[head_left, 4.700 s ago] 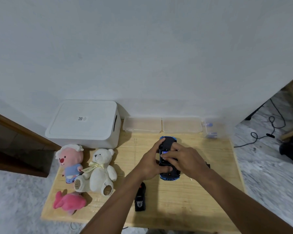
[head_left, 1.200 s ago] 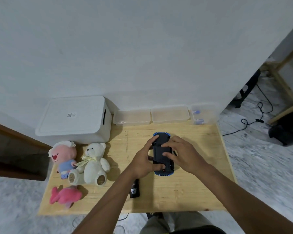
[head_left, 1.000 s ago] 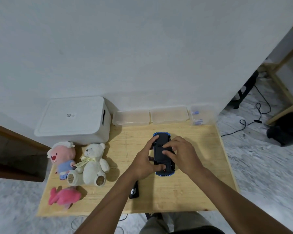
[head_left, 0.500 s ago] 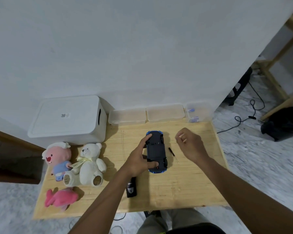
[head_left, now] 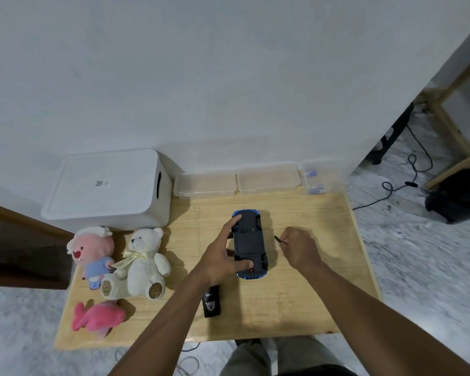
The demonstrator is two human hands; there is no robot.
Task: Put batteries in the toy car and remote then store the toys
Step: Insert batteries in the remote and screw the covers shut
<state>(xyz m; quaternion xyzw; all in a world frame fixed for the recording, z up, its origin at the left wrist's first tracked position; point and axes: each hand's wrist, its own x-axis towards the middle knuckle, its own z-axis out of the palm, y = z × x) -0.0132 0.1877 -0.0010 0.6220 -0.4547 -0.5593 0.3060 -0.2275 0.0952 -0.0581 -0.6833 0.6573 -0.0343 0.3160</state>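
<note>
While left hand is gripping toy car, right hand is pinching small tool, worktop edge running at frame right, floor lying beyond.

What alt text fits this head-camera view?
A person's left hand holds an upturned blue toy car on a wooden table, while the right hand pinches a small dark tool beside it. A teddy bear sits to the left.

Remote: top end was hidden under left arm. Held dark tool: only tip showed beyond right grip. Label on box: too small to read. Contents of far tub: blue, unidentifiable.
</note>
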